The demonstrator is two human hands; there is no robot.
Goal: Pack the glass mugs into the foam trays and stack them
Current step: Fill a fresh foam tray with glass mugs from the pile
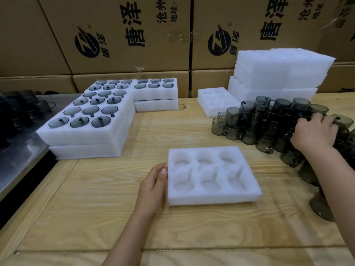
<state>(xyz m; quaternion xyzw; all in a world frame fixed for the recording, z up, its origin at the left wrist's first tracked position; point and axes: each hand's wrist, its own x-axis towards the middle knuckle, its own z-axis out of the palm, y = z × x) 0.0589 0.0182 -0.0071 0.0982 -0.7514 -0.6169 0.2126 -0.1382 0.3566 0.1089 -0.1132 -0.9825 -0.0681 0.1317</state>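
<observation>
Touching empty foam tray's (211, 198) edge on desk (92, 198): L hand (153, 187), fingers straight. R hand (313, 133) atop glass mugs (249, 127), grip unclear.

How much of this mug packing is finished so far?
Done: filled trays stand stacked at the left. In hand: the left hand touches an empty tray, all six pockets bare, while the right hand reaches into the loose mugs. Left: that big pile, plus spare trays behind.

White foam trays (211, 196), smoky grey glass mugs (249, 120), pale grained wooden table (96, 198), brown black-printed cartons (134, 35).
</observation>
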